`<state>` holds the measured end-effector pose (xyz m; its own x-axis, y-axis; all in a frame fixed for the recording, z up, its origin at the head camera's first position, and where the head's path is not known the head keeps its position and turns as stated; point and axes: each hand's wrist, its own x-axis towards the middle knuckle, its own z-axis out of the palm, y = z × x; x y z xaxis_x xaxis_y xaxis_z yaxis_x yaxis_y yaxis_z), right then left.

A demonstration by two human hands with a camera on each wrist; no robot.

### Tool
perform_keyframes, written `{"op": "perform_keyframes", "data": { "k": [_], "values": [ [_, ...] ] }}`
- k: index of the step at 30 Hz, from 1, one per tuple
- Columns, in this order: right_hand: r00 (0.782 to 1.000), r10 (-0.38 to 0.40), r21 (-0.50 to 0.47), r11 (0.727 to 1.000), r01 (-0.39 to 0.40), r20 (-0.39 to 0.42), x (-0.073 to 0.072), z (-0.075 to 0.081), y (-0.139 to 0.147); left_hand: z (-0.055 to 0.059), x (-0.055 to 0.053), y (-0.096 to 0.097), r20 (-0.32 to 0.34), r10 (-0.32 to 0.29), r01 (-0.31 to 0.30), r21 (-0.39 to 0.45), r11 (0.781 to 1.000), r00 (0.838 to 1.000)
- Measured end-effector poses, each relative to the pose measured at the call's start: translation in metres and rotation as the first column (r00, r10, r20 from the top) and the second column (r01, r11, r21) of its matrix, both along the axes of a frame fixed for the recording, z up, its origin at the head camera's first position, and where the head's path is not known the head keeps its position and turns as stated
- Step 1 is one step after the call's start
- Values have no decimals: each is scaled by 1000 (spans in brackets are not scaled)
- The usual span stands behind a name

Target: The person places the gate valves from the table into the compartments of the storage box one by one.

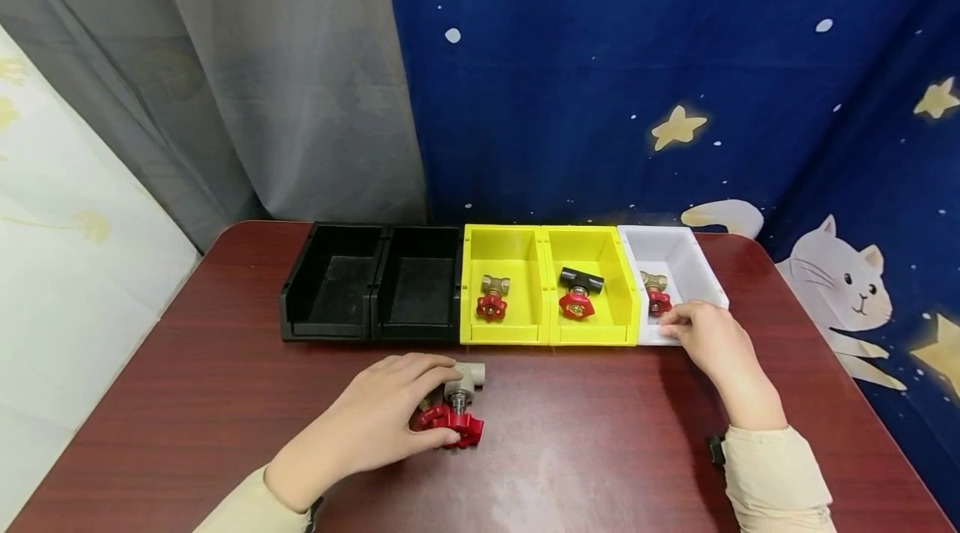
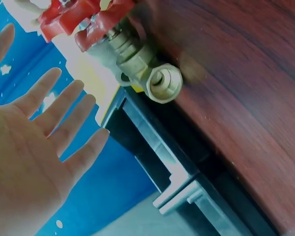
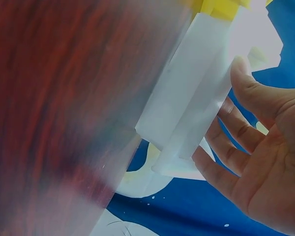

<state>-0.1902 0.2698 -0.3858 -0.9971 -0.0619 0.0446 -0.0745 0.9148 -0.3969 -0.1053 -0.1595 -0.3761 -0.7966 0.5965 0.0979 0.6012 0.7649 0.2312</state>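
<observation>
My left hand (image 1: 375, 408) hovers by two valves on the table, its fingers extended in the left wrist view. One valve has a pale plastic tee body (image 1: 461, 383) and a red handwheel. Beside it, a brass valve (image 2: 140, 66) with a red handwheel is mostly hidden by that hand in the head view. My right hand (image 1: 716, 341) is at the front of the white bin (image 1: 690, 266), thumb and fingertips over its front lip and nothing held between them. Inside that bin lies another brass valve (image 1: 657, 301) with a red handwheel, close to the right fingertips.
Left of the white bin stand two yellow bins (image 1: 506, 245). One has a brass valve (image 1: 492, 299) in it, the other a black-bodied valve (image 1: 579, 291). Two black bins (image 1: 326, 331) continue the row leftward. Curtains (image 1: 555, 99) hang behind the wooden table (image 1: 600, 441).
</observation>
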Motion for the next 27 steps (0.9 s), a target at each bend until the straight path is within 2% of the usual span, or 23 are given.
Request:
{"op": "perform_keyframes", "data": {
  "k": [6, 11, 20, 27],
  "values": [
    [1000, -2, 0, 1000, 2, 2, 0, 0, 0, -3, -2, 12, 8, -35, 35, -68, 997, 999],
    [1000, -2, 2, 1000, 2, -2, 1, 1, -1, -5, -2, 21, 28, -39, 42, -135, 990, 999],
    [1000, -5, -3, 1000, 5, 6, 0, -1, -1, -15, -10, 27, 45, -3, 10, -150, 989, 999],
    [1000, -7, 2, 1000, 7, -2, 0, -2, 0, -19, -14, 32, 70, 0, 12, -172, 985, 998]
  ]
}}
